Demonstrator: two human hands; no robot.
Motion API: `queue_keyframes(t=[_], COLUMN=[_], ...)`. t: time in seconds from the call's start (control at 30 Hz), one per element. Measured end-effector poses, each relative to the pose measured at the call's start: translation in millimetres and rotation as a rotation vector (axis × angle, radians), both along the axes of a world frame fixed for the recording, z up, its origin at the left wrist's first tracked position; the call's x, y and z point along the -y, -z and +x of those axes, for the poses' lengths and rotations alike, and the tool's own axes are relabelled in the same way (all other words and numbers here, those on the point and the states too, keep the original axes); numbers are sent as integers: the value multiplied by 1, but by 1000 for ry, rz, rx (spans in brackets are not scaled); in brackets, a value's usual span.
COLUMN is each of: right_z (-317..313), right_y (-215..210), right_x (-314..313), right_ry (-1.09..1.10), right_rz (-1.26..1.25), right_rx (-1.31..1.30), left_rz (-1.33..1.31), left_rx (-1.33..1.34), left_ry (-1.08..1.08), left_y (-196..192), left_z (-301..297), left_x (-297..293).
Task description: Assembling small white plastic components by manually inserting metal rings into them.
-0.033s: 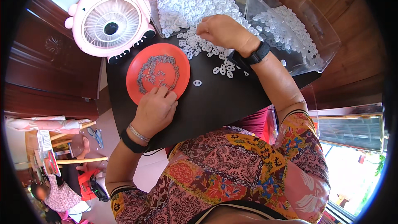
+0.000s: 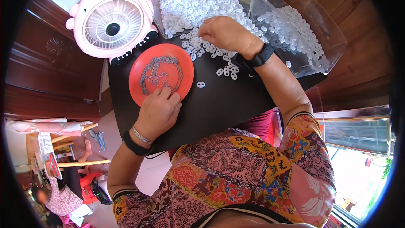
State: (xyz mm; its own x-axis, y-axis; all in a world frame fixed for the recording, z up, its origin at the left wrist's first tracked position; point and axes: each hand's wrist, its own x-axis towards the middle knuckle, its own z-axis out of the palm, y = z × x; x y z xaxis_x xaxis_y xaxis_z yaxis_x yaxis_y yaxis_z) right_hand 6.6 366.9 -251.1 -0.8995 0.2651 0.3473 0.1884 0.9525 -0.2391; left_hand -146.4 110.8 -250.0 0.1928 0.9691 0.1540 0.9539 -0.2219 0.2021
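Note:
My left hand reaches over the near rim of a round red plate. Its fingers are bent and drawn together, with the tips down at a ring of small grey screw-like pieces. Whether a piece sits between those fingertips is hidden. Above a heap of white two-holed oval plastic pieces, my right hand is closed with its fingers curled downward. What it holds, if anything, does not show. One white oval piece lies alone to the right of the plate.
A clear bin full of white pieces stands at the back, spilling onto the black tabletop. Another clear bin with white pieces is at the right. A pink fan stands back left. A person is at far lower left.

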Motion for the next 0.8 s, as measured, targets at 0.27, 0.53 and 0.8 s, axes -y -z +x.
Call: queue_keyframes(t=[0.27,0.53,0.8], right_z=[-14,-6,5], right_y=[26,28,21], right_x=[8,-4,-1], right_ry=[-17,45,10], right_rz=[157,175,26], right_rx=[93,178,91], left_rz=[25,26,33], left_rx=[3,48,562], left_ry=[19,24,35], left_y=[0,-2,-97], left_z=[7,13,6], left_x=[-21,-34,-24])
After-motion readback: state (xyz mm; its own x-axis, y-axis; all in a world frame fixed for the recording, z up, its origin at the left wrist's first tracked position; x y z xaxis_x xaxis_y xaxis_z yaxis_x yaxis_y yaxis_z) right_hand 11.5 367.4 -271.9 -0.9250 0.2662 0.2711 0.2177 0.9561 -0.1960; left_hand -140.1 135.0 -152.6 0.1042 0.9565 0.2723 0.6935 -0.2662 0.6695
